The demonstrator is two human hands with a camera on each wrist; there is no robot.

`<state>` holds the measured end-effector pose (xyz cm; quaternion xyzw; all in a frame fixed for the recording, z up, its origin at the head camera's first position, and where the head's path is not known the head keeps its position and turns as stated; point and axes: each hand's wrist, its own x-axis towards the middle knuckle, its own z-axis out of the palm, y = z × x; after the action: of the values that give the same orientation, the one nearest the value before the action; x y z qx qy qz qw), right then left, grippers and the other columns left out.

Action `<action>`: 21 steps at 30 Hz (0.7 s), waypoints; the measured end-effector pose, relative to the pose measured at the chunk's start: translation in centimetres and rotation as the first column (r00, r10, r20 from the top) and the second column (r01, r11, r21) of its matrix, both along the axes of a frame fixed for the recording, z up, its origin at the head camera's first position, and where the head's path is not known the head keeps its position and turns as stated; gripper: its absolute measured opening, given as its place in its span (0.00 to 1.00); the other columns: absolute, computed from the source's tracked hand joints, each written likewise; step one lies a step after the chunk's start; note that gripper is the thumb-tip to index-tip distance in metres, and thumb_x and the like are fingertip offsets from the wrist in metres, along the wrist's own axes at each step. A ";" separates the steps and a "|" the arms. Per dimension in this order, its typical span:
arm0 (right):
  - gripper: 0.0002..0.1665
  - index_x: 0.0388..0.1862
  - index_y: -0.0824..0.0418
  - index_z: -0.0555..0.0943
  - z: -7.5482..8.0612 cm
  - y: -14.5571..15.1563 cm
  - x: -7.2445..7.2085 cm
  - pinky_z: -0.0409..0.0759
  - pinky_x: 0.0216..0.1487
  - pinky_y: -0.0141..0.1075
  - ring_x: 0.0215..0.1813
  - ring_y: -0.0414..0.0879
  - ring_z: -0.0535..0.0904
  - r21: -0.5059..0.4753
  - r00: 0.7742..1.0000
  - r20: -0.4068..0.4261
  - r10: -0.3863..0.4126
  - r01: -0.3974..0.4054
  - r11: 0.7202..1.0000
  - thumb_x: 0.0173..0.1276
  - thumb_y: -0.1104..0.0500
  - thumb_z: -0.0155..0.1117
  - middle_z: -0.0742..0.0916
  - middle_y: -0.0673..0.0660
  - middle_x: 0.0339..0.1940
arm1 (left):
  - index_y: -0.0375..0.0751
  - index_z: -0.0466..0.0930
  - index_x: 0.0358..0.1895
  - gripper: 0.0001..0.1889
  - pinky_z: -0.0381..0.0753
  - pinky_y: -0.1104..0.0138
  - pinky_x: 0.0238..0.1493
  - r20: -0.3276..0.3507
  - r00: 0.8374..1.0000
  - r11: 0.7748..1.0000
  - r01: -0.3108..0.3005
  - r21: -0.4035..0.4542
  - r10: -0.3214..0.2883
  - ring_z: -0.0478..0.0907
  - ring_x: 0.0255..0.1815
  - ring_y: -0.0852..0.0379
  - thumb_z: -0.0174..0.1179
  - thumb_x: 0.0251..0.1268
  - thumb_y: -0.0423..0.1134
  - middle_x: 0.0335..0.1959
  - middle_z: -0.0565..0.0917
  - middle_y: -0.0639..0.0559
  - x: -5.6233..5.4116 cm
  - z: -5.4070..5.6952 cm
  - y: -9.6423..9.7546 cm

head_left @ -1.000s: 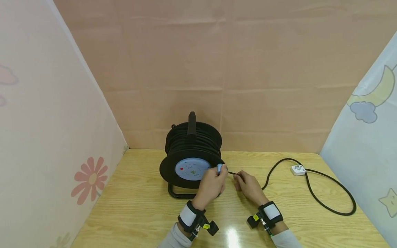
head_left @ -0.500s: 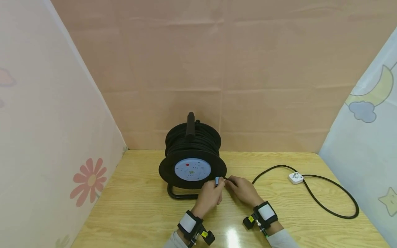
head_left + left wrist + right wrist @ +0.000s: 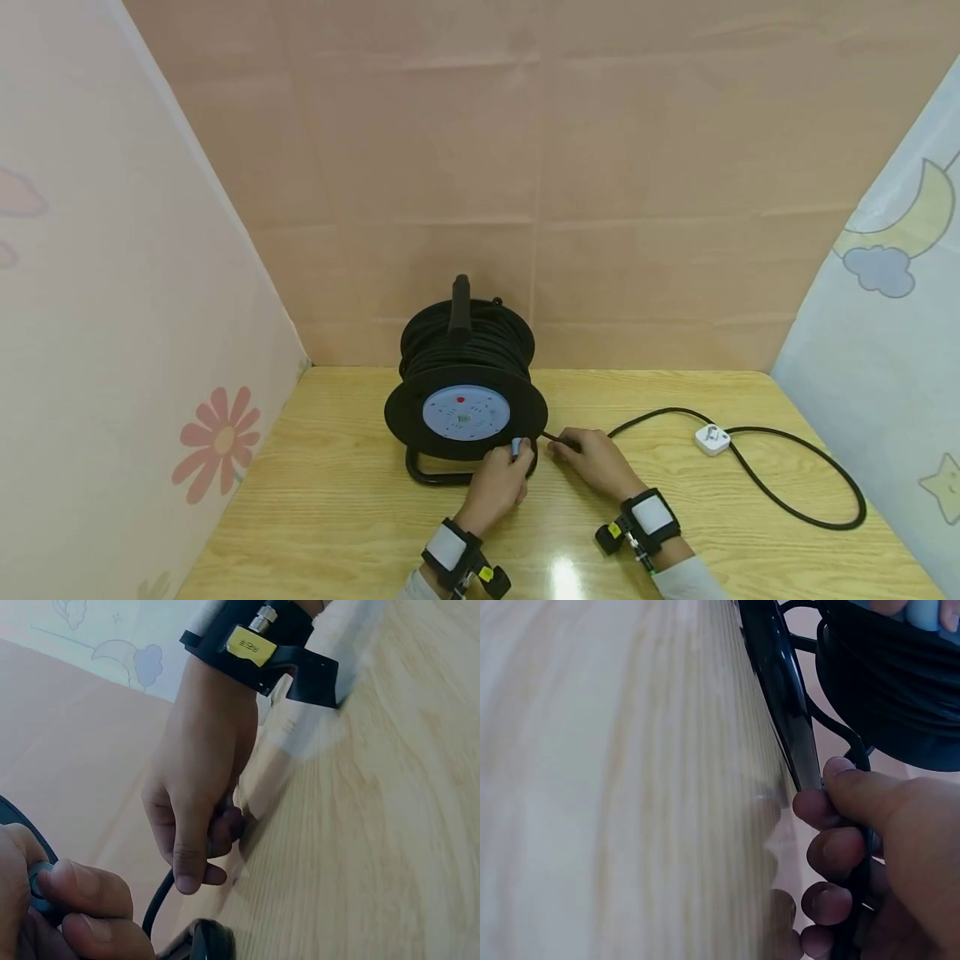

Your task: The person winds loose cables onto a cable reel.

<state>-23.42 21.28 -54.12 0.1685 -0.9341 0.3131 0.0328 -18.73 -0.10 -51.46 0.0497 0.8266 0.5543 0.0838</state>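
Note:
A black cable reel (image 3: 467, 454) with a pale blue socket face (image 3: 450, 412) stands upright on the table, black cable (image 3: 480, 342) wound round its drum. My left hand (image 3: 495, 483) grips the blue crank knob (image 3: 516, 447) at the lower right of the reel's front disc. In the left wrist view, fingers (image 3: 97, 889) curl round that knob. To the right, my right hand (image 3: 596, 462) holds the loose cable (image 3: 667, 410) leading off the drum. The right wrist view has the cable (image 3: 861, 870) running through its curled fingers, beside the black tube stand (image 3: 784, 682).
A white plug (image 3: 712, 439) lies on the table at the right, where the cable's tail forms a loop (image 3: 825, 523). The reel's black carrying handle (image 3: 461, 308) sticks up at the top. A brown backdrop (image 3: 630, 183) rises behind the wooden table (image 3: 315, 517).
The socket face has turned clockwise, and my left hand has moved down and left with the knob. My right hand came nearer the reel, then lower. The plug has shifted slightly left and down.

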 end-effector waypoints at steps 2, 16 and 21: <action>0.11 0.32 0.49 0.86 0.0 0.1 0.0 0.72 0.35 0.30 0.30 0.33 0.74 0.000 1.000 -0.005 0.003 -0.003 1.000 0.78 0.52 0.69 0.85 0.41 0.28 | 0.44 0.73 0.16 0.35 0.59 0.67 0.18 0.003 1.000 1.000 -0.001 0.001 0.001 0.63 0.11 0.60 0.44 0.85 0.61 0.07 0.70 0.59 0.0 -0.2 -0.2; 0.20 0.23 0.46 0.80 0.4 0.6 -0.3 0.63 0.28 0.30 0.23 0.34 0.67 0.055 0.999 -0.017 -0.042 0.043 0.998 0.75 0.44 0.71 0.77 0.40 0.19 | 0.46 0.72 0.13 0.36 0.63 0.66 0.20 0.039 0.999 0.998 -0.018 -0.052 0.020 0.66 0.11 0.59 0.45 0.85 0.62 0.07 0.70 0.59 0.0 -1.4 -2.7; 0.19 0.23 0.45 0.82 0.7 0.9 -0.3 0.64 0.28 0.30 0.23 0.34 0.68 0.058 0.997 -0.052 -0.056 0.059 0.997 0.73 0.42 0.73 0.78 0.38 0.19 | 0.48 0.72 0.13 0.36 0.63 0.66 0.19 0.039 0.999 0.998 -0.020 -0.068 0.023 0.66 0.11 0.59 0.45 0.85 0.61 0.06 0.71 0.60 -0.1 -1.9 -3.5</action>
<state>-23.76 22.20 -53.43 0.1502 -0.9464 0.2796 0.0601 -18.79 -3.63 -53.37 0.0270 0.8434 0.5280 0.0956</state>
